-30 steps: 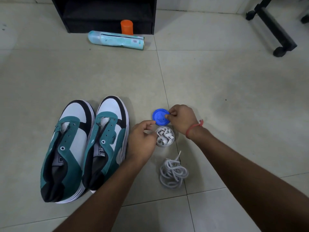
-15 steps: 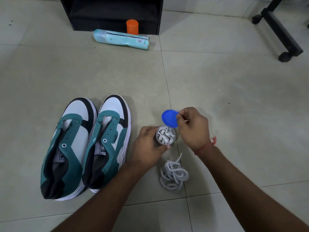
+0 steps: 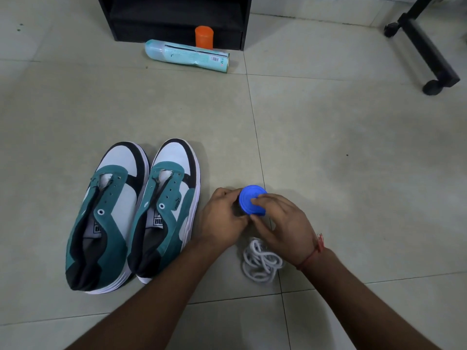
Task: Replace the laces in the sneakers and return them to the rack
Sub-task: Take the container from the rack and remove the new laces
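Hands (image 3: pixel 255 218) curled around blue-lidded container (image 3: pixel 252 200)

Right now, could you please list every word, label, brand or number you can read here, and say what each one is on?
Nothing can be read with certainty.
Tongue label of the right-hand sneaker: white block letters, too blurred to read.
Tongue label of the left-hand sneaker: partly hidden, unreadable.
Teal tube by the rack: barcode and small print, too small.

I see two sneakers (image 3: pixel 131 218) left of a jar (image 3: pixel 238 210); laces (image 3: pixel 260 263) lie nearer me; the rack (image 3: pixel 174 18) stands behind.
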